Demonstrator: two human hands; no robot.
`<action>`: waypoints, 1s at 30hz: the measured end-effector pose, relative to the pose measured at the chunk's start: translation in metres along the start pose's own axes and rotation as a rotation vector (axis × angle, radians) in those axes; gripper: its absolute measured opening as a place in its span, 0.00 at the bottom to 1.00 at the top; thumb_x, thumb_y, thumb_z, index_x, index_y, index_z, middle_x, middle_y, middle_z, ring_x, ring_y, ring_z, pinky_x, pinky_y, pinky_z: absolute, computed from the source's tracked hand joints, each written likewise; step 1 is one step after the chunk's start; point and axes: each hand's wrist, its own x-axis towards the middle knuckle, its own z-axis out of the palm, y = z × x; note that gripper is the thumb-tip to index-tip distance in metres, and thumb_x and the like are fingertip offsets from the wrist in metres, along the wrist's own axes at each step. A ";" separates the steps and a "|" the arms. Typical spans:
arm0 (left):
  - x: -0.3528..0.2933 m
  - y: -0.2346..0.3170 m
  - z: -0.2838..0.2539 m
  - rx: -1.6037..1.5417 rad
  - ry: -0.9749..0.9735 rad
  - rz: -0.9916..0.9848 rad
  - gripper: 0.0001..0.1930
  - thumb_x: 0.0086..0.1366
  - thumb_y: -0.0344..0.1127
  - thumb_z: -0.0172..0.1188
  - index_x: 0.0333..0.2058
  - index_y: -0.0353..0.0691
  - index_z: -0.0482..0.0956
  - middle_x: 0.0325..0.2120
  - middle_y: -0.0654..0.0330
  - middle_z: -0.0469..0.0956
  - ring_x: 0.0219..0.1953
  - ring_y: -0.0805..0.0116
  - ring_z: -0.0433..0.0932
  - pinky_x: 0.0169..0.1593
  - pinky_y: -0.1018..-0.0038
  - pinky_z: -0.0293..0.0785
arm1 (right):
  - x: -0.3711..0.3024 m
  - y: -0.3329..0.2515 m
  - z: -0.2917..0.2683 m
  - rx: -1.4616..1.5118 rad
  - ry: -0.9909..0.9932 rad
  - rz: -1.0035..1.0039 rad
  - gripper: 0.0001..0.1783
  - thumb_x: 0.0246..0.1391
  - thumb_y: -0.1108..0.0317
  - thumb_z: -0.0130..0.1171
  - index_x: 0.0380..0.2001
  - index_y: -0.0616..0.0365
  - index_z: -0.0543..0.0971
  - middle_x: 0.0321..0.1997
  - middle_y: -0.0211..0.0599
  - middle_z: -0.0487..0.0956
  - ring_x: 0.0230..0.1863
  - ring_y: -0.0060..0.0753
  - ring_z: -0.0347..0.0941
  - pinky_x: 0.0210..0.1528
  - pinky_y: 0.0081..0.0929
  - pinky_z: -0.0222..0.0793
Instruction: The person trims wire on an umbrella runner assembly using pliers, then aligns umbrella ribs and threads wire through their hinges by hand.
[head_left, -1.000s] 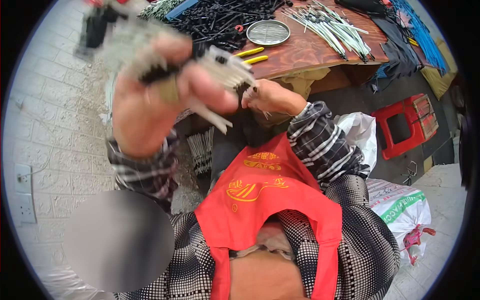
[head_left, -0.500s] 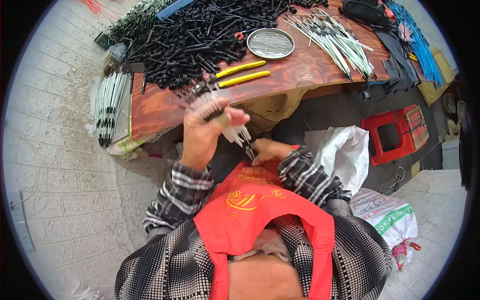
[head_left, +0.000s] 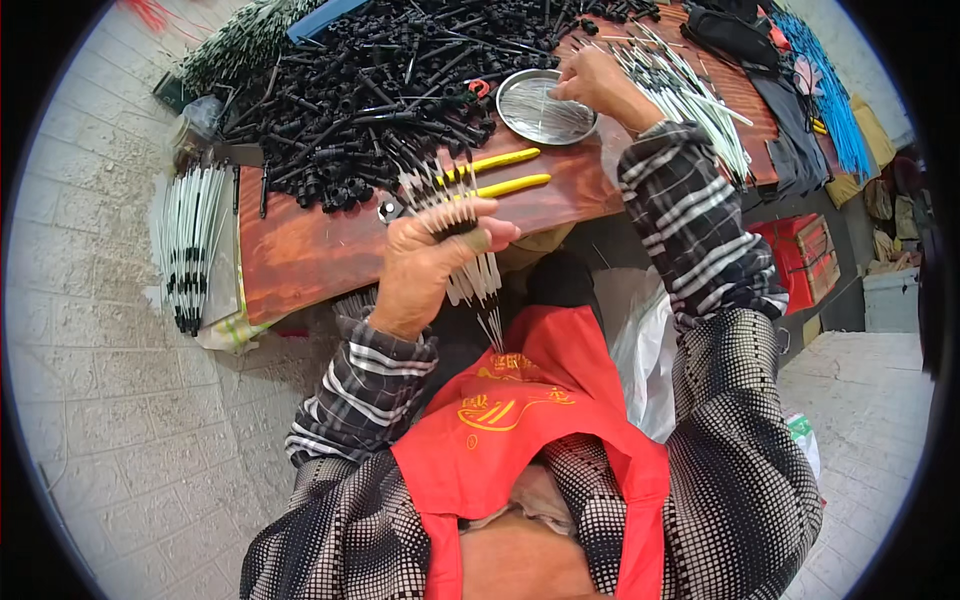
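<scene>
My left hand is closed round a fanned bundle of thin white rods with black sections, held above my lap. Their lower tips reach down toward the red apron. On the table, my right hand is at the right rim of a round metal dish. Thin silvery pins lie inside the dish. The right fingers are pinched together over it, and what they hold, if anything, is too small to make out.
Yellow-handled pliers lie near the table's front edge. A heap of black plastic parts covers the left side. White rods lie at the right and another bundle at the left edge. A red stool stands beyond my right arm.
My right hand has left the lower end of the rod bundle and moved up and right to the metal dish. My left hand still holds the rods, in nearly the same place.
</scene>
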 end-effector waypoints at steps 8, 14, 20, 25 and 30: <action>0.002 -0.004 -0.009 -0.018 0.001 0.018 0.12 0.64 0.23 0.60 0.46 0.31 0.80 0.39 0.51 0.84 0.43 0.67 0.82 0.52 0.72 0.77 | 0.018 -0.001 0.034 -0.095 -0.029 0.115 0.13 0.37 0.68 0.67 0.27 0.67 0.83 0.23 0.54 0.81 0.25 0.44 0.80 0.30 0.38 0.73; -0.010 -0.013 0.000 0.053 0.071 -0.045 0.11 0.63 0.23 0.60 0.45 0.32 0.81 0.39 0.54 0.84 0.42 0.72 0.82 0.48 0.77 0.78 | 0.009 -0.001 0.034 -0.178 0.042 0.058 0.08 0.41 0.72 0.60 0.25 0.65 0.83 0.24 0.56 0.80 0.28 0.51 0.80 0.31 0.41 0.73; -0.005 -0.015 -0.005 0.106 0.064 -0.040 0.11 0.64 0.23 0.59 0.45 0.32 0.81 0.39 0.55 0.84 0.42 0.72 0.82 0.47 0.77 0.78 | -0.006 -0.009 0.029 -0.135 0.119 -0.065 0.06 0.44 0.71 0.59 0.23 0.64 0.82 0.25 0.53 0.79 0.31 0.55 0.78 0.35 0.43 0.72; 0.000 -0.013 0.000 0.094 0.104 -0.059 0.10 0.64 0.23 0.58 0.45 0.31 0.80 0.39 0.51 0.84 0.44 0.67 0.82 0.50 0.72 0.78 | -0.010 -0.008 0.018 0.017 0.169 -0.095 0.07 0.49 0.69 0.59 0.27 0.62 0.82 0.28 0.53 0.81 0.34 0.54 0.79 0.38 0.43 0.73; 0.000 -0.010 0.003 0.051 0.133 -0.092 0.11 0.64 0.23 0.59 0.46 0.29 0.78 0.40 0.48 0.83 0.46 0.61 0.82 0.53 0.69 0.78 | -0.021 -0.013 0.009 0.080 0.099 -0.167 0.07 0.49 0.70 0.61 0.29 0.63 0.83 0.28 0.51 0.81 0.33 0.52 0.79 0.39 0.42 0.74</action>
